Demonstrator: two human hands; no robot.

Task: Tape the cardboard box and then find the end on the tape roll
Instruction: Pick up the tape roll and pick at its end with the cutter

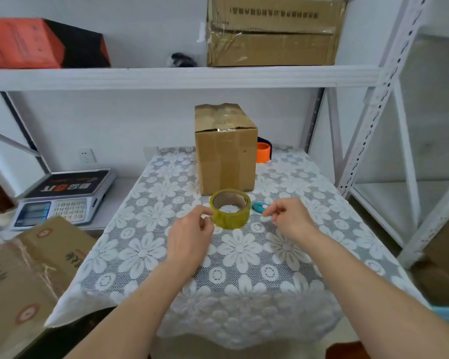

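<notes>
Cardboard box (pixel 224 151) stands upright at the far middle of the lace-covered table (pixel 244 268), its top flaps shut under clear tape. Just in front of it lies the tape roll (pixel 230 209), flat on the cloth, hole up. Left hand (pixel 189 234) touches the roll's left side with thumb and fingertips, fingers loosely curled, holding nothing. Right hand (pixel 287 216) hovers near the roll's right, fingers half curled and empty, beside a small teal cutter (pixel 259 207)
</notes>
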